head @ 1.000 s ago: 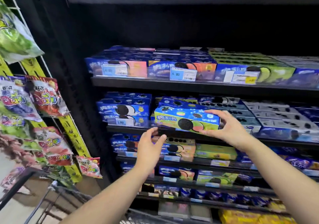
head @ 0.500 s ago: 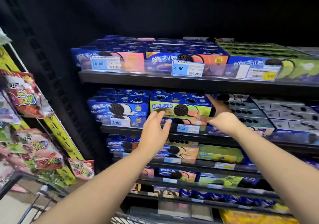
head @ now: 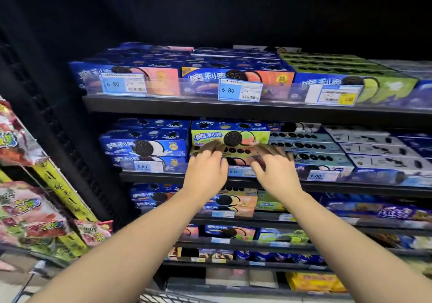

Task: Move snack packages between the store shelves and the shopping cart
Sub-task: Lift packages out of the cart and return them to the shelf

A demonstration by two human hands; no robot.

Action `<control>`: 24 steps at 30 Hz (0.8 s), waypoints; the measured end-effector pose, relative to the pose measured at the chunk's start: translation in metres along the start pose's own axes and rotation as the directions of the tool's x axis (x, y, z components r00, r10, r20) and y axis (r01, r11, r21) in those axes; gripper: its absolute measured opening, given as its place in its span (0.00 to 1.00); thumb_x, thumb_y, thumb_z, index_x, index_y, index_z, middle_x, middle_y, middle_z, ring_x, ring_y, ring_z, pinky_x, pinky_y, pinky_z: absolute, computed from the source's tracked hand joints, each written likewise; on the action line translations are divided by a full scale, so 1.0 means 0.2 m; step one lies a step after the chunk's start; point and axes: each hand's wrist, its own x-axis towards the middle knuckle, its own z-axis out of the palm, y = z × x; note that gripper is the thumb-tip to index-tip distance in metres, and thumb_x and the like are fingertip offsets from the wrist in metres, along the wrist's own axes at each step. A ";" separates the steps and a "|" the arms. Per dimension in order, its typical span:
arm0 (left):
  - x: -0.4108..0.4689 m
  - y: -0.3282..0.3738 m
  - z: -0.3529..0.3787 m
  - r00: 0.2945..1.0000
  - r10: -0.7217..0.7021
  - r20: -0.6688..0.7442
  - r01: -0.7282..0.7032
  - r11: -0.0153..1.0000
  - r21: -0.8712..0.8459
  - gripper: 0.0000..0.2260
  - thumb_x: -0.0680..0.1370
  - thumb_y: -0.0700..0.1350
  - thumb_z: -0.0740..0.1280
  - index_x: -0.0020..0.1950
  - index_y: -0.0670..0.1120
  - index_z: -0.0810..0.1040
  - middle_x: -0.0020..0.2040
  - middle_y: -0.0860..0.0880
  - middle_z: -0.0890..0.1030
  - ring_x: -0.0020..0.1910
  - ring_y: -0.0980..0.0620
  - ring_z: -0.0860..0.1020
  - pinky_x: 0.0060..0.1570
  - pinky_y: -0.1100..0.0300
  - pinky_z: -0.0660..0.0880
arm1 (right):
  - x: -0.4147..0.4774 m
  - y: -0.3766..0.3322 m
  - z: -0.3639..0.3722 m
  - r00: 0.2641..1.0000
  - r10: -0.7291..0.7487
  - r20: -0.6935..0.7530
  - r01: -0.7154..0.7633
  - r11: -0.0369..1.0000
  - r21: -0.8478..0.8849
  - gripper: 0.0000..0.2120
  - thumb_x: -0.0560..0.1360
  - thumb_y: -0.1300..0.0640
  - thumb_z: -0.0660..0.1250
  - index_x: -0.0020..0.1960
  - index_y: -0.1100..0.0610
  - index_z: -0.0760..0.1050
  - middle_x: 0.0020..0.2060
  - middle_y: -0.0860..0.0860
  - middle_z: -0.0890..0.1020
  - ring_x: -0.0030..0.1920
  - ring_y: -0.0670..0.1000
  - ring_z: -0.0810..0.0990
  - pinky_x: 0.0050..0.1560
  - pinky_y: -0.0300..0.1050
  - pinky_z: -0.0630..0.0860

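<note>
1. Green-and-yellow cookie box (head: 230, 136), head view: it sits on top of a stack on the second shelf (head: 159, 177). Its front face points outward, roughly level with the blue boxes (head: 145, 147) to its left.
2. The left hand (head: 205, 173) is just below and in front of the box's left half, and the right hand (head: 274, 170) is below its right half. The fingers of both hands are extended and spread, not wrapped round anything, with their tips at the box's lower front edge.
3. Step in hand, as judged: the box is being squared up on the shelf with flat fingers. A pickup looks less likely because neither hand has a grip.
4. Next move, as judged: draw both hands straight back without dragging the box forward, then fetch the next package.
5. Limits of the view:
   - The fingertips are motion-blurred, so contact with the box cannot be confirmed.
   - The hands cover most of the package under the box.
   - The shopping cart (head: 161, 299), well below the box, shows only a wire strip at the frame edge. Its contents are out of view.
</note>
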 end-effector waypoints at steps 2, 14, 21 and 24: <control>0.02 0.02 0.01 0.998 0.014 0.054 -0.019 0.995 0.095 0.17 0.83 0.53 0.54 0.52 0.48 0.80 0.49 0.44 0.82 0.49 0.40 0.79 0.58 0.44 0.70 | 0.01 -0.03 0.01 0.998 0.014 0.060 -0.011 0.999 -0.039 0.23 0.80 0.38 0.58 0.62 0.52 0.79 0.62 0.49 0.81 0.66 0.56 0.76 0.66 0.57 0.69; 0.01 -0.07 0.01 0.976 0.073 0.205 -0.103 0.985 0.139 0.25 0.83 0.59 0.48 0.77 0.53 0.66 0.79 0.42 0.62 0.79 0.44 0.57 0.76 0.41 0.55 | -0.01 -0.20 -0.01 0.994 0.001 0.106 0.008 0.996 -0.087 0.25 0.82 0.36 0.51 0.44 0.53 0.76 0.41 0.53 0.84 0.46 0.58 0.82 0.47 0.52 0.75; -0.54 -0.31 0.08 0.958 0.257 -0.128 -0.267 0.961 -0.067 0.14 0.81 0.46 0.61 0.62 0.42 0.80 0.63 0.44 0.79 0.66 0.42 0.75 0.66 0.46 0.72 | -0.41 -0.30 0.23 0.928 -0.355 -0.117 0.369 0.919 0.138 0.18 0.82 0.53 0.62 0.68 0.61 0.76 0.69 0.56 0.76 0.70 0.57 0.73 0.72 0.56 0.67; -0.91 -0.50 0.16 0.972 0.220 -0.080 -0.226 0.971 -0.075 0.09 0.80 0.45 0.63 0.55 0.43 0.80 0.54 0.46 0.80 0.53 0.43 0.78 0.53 0.48 0.75 | -0.69 -0.39 0.44 0.925 -0.378 -0.047 0.379 0.897 0.228 0.17 0.81 0.54 0.62 0.65 0.62 0.78 0.66 0.57 0.78 0.66 0.59 0.76 0.68 0.56 0.71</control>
